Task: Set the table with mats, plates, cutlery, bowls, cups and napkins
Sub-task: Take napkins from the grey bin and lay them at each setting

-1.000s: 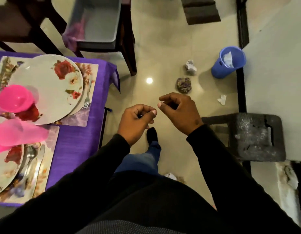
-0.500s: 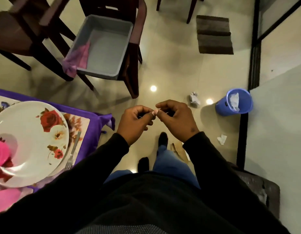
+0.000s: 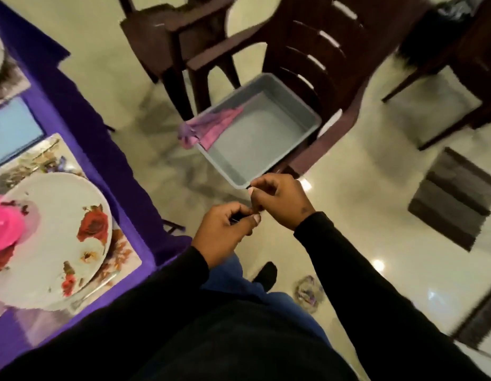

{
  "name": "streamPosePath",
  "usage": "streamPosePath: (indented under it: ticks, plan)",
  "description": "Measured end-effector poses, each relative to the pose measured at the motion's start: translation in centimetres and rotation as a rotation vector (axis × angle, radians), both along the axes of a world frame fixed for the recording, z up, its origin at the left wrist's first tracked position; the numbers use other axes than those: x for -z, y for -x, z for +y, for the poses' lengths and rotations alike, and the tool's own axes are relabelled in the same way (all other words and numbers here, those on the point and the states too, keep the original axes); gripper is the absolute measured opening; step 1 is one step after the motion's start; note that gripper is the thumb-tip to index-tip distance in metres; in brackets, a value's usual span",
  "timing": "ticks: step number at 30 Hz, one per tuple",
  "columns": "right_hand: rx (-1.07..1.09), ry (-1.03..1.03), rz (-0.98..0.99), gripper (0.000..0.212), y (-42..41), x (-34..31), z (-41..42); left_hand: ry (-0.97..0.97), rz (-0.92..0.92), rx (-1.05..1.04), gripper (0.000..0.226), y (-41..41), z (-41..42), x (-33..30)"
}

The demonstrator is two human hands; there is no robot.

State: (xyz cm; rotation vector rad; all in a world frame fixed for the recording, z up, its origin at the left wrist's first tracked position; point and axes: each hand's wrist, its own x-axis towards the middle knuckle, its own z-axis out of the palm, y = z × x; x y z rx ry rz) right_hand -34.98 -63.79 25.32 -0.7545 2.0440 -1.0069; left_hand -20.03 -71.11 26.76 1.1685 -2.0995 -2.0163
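Mat (image 3: 123, 251), floral plate (image 3: 57, 237) and fork (image 3: 97, 288) lie set on the counter (image 3: 82, 127); a napkin (image 3: 211, 125) waits in the grey tub (image 3: 302, 133). Left hand (image 3: 225, 232) and right hand (image 3: 280, 199) are curled together, and I cannot tell whether either grip holds anything.

No readable text, labels, brands, numbers or signs anywhere in view.

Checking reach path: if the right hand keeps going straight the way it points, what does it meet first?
Probably the near corner of the grey tub on the chair: the right hand points up-left at it. Height gap is unclear from above; it may pass over the rim.
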Motion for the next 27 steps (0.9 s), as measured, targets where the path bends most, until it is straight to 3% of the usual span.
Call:
streamPosePath:
  ticks: [7, 13, 20, 24, 27]
  plan:
    - [-0.307, -0.112, 0.029, 0.016, 6.2, 3.5, -15.2, -0.063, -0.009, -0.432, 0.013, 4.9, -11.2, 2.9]
    - [-0.380, -0.237, 0.030, 0.015, 8.5, 8.8, -26.7, -0.185, -0.151, -0.733, 0.015, 9.5, -21.9, 11.5]
    - [-0.271, -0.395, 0.036, 0.022, 10.4, 17.9, -35.8, -0.243, -0.488, -0.934, 0.013, 11.6, -29.9, 23.2]
    - [-0.360, -0.480, -0.056, 0.021, 10.3, 22.6, -39.8, -0.481, -0.459, -1.077, 0.035, 12.4, -32.3, 27.5]
    - [-0.458, -0.554, -0.102, 0.025, 9.5, 25.2, -41.0, -0.561, -0.419, -1.073, 0.025, 12.6, -32.6, 29.6]
